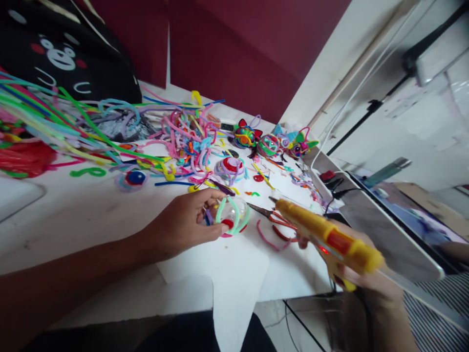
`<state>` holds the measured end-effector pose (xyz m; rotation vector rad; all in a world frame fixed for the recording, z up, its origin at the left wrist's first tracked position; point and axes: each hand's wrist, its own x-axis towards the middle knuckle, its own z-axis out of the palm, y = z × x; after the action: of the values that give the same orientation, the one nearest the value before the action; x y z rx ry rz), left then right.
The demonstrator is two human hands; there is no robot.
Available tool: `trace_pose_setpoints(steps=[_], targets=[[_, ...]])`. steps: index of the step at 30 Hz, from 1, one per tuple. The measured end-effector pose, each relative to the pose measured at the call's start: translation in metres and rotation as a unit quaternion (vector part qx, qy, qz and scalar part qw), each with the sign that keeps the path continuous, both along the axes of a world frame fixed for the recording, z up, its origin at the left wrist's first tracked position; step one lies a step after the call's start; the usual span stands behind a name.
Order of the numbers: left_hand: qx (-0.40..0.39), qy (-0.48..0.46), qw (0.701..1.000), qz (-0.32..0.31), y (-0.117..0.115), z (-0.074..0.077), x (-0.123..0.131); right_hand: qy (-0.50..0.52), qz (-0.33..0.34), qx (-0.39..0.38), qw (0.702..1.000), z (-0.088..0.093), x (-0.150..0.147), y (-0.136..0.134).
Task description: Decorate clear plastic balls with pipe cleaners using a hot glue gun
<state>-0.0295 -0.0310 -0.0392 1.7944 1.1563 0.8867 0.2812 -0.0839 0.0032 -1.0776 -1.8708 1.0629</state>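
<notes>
My left hand (186, 222) grips a clear plastic ball (232, 216) wrapped in green and red pipe cleaners, resting on the white table (88, 215). My right hand (361, 278) is closed around a yellow hot glue gun (326, 237), whose nozzle points left toward the ball with a small gap between them. Red-handled scissors (276, 221) lie on the table between the ball and the glue gun.
A big heap of coloured pipe cleaners (110, 132) covers the far table. Finished pipe-cleaner balls (269, 144) sit at the back right. A black bear-face bag (62, 54) stands far left. A tablet (395, 225) leans at the right edge, with cables beside it.
</notes>
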Motion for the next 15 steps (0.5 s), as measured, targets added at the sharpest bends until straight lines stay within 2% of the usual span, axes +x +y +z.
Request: trace_pose_setpoints(steps=[3,5,11,15], targets=[[-0.026,-0.038,0.999,0.0,0.002,0.001,-0.002,-0.066,-0.097,0.069,0.991,-0.005,0.008,0.012],[-0.03,-0.058,0.998,-0.001,0.003,0.004,-0.003,-0.141,-0.129,0.11,0.975,-0.012,0.009,0.02],[-0.051,-0.093,0.994,0.0,0.005,0.007,-0.006,-0.313,-0.12,0.176,0.926,-0.034,0.003,0.034],[-0.05,-0.073,0.996,0.008,0.006,0.008,-0.006,-0.378,-0.1,0.189,0.901,-0.031,0.001,0.034]])
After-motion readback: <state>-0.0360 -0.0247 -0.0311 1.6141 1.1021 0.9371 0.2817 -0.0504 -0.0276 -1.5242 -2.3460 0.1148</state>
